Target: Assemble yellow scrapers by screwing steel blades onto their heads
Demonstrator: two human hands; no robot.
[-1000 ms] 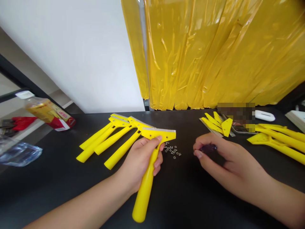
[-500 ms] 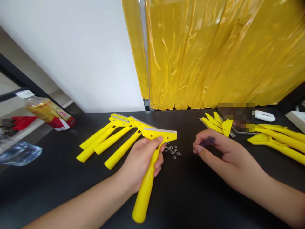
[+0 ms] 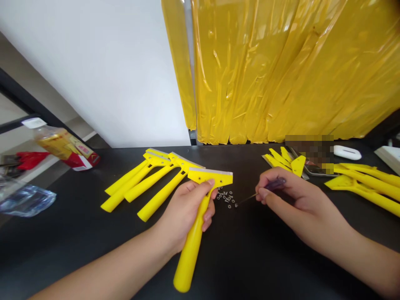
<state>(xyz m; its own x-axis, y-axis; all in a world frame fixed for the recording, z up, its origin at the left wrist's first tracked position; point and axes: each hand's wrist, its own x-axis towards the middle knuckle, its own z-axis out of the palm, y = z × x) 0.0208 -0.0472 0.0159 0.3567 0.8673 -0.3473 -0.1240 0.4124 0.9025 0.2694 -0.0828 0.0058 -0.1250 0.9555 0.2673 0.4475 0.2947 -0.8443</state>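
Note:
My left hand [image 3: 193, 208] is closed around the neck of a yellow scraper [image 3: 191, 250], thumb on its head just below the metal blade edge. Two small holes show in that head. In my right hand [image 3: 287, 200] a small screwdriver [image 3: 276, 183] with a dark purple handle is pinched, its thin shaft pointing left and down. Its tip is by the edge of a scatter of small screws and nuts [image 3: 227, 197] on the black table. Several yellow scrapers [image 3: 156, 187] with blades lie left of my left hand.
Loose yellow head pieces [image 3: 283, 160] lie beyond my right hand, and yellow handles [image 3: 368, 183] rest at the right edge. A white case [image 3: 346, 152] sits behind them. At left are a drink bottle [image 3: 67, 146] and a clear plastic bag [image 3: 29, 202]. Yellow film [image 3: 265, 75] hangs behind the table.
My right hand has shifted very slightly, and the screwdriver's shaft shows more clearly, with a small bit at its tip. The left hand and scraper are almost still.

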